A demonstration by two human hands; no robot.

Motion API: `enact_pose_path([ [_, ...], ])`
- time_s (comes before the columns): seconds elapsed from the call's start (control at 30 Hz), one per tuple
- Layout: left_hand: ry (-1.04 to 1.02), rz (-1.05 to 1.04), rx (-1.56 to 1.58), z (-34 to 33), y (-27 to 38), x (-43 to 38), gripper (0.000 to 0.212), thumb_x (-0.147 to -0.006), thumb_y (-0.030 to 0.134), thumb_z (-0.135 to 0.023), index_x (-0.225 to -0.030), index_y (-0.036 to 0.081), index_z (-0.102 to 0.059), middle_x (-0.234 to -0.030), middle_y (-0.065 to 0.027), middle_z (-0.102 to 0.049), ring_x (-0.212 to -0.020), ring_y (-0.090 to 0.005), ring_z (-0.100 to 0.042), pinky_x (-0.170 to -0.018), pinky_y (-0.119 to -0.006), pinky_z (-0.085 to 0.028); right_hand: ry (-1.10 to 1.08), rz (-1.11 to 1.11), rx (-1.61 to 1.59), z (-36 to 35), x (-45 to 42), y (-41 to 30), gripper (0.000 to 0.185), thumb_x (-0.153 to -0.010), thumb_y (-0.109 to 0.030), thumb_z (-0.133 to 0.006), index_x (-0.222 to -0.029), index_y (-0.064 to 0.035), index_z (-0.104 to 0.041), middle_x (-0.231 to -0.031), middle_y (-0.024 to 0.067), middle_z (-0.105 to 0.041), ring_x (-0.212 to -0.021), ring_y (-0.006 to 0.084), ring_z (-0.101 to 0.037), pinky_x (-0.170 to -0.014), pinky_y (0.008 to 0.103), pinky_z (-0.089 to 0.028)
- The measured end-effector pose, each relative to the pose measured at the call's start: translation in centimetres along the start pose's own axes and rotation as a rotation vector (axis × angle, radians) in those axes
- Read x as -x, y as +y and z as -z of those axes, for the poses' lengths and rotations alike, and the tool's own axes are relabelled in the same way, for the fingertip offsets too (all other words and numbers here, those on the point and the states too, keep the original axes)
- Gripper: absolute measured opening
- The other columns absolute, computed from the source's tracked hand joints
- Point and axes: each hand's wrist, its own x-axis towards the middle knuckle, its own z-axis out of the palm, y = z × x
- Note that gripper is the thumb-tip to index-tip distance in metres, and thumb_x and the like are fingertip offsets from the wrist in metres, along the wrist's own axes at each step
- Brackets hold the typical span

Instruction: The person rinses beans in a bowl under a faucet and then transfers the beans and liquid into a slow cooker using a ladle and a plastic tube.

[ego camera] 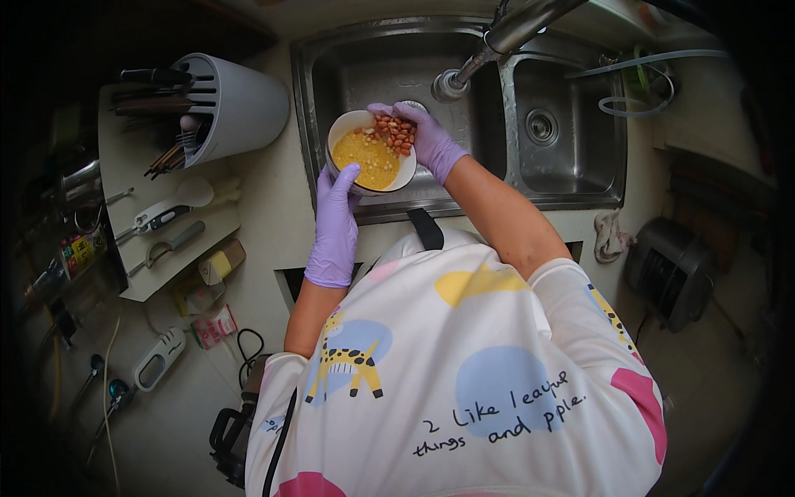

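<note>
A white bowl [406, 176] with a dark rim is held over the large sink basin. My left hand [336, 205], in a purple glove, grips its lower left side, thumb over the rim. Fine yellow grain, apparently millet [360, 158], lies inside with several larger pale beans. Red-skinned peanuts [397, 133] cluster at the bowl's upper right and cover part of the rim. Cupped around them is my right hand [435, 143], also gloved in purple; the peanuts appear to rest in its palm. Whether that hand also supports the bowl is hidden.
A metal faucet [450, 86] reaches over the large basin [372, 56]; a smaller basin [562, 168] adjoins it. On the left stand a grey knife holder [248, 109] and a rack [217, 225] with a peeler [177, 242]. A cloth [608, 236] lies at the right.
</note>
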Motion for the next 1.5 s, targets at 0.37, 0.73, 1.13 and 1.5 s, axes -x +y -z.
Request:
enact_pose_path([
  [0.37, 0.008, 0.005, -0.037, 0.0, -0.1, -0.1, 0.065, -0.074, 0.023, -0.07, -0.127, 0.003, -0.038, -0.115, -0.0091, -0.049, -0.102, -0.0177, -0.05, -0.085, -0.029, -0.042, 0.009, 0.058, 0.018, -0.3, 0.3, 0.3, 0.038, -0.084, -0.026, -0.051, -0.108, 0.0023, -0.057, -0.115, 0.0114, -0.058, -0.11, 0.0231, -0.052, -0.101, 0.0323, -0.036],
  [0.73, 0.013, 0.007, -0.027, 0.3, -0.7, -0.4, 0.062, -0.075, 0.025, -0.068, -0.126, 0.006, -0.039, -0.115, -0.0087, -0.05, -0.104, -0.0193, -0.049, -0.086, -0.032, -0.041, 0.047, 0.036, 0.051, -0.2, 0.4, 0.3, 0.043, -0.084, -0.029, -0.049, -0.112, 0.0031, -0.056, -0.114, 0.0124, -0.058, -0.11, 0.0241, -0.052, -0.1, 0.0324, -0.037],
  [1.13, 0.006, -0.016, -0.073, 0.3, -0.7, 0.1, 0.06, -0.076, 0.03, -0.067, -0.125, 0.006, -0.042, -0.115, -0.0104, -0.051, -0.106, -0.0206, -0.05, -0.088, -0.035, -0.041, 0.077, 0.038, 0.034, -1.1, 1.2, 0.4, 0.041, -0.082, -0.027, -0.053, -0.109, 0.0035, -0.058, -0.113, 0.0113, -0.059, -0.107, 0.0239, -0.054, -0.1, 0.0331, -0.038],
  [1.5, -0.023, -0.049, -0.089, -0.1, -0.4, 1.1, 0.064, -0.075, 0.029, -0.068, -0.127, 0.005, -0.039, -0.119, -0.0123, -0.049, -0.109, -0.0224, -0.049, -0.089, -0.035, -0.041, 0.056, 0.093, 0.013, -0.1, 1.6, 1.2, 0.04, -0.083, -0.027, -0.054, -0.109, 0.0029, -0.057, -0.11, 0.0104, -0.06, -0.107, 0.0225, -0.054, -0.101, 0.0331, -0.037],
])
